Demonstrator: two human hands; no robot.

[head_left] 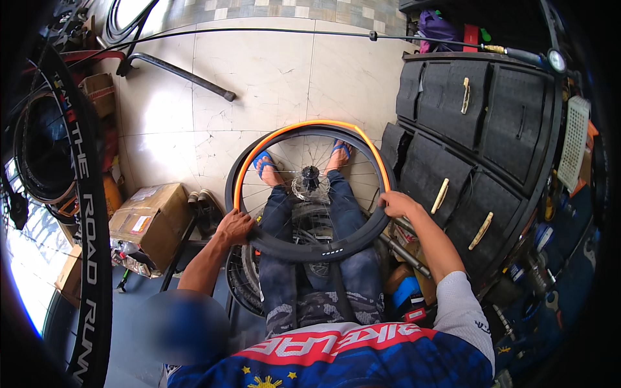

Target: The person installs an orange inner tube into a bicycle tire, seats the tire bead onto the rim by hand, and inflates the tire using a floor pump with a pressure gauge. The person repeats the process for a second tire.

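Room beyond the wheel (311,173), black drawers (440,165) blocking right, cardboard box (150,218) left

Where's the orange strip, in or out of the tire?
At least partly out: the orange strip shows along the tire between left hand and right hand. Near side: cannot tell.

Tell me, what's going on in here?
A person holds a bicycle wheel with a black tire, left hand on its left side, right hand on its right. An orange strip curves along the wheel's far side from hand to hand; none shows along the near side. Black drawers stand to the right.
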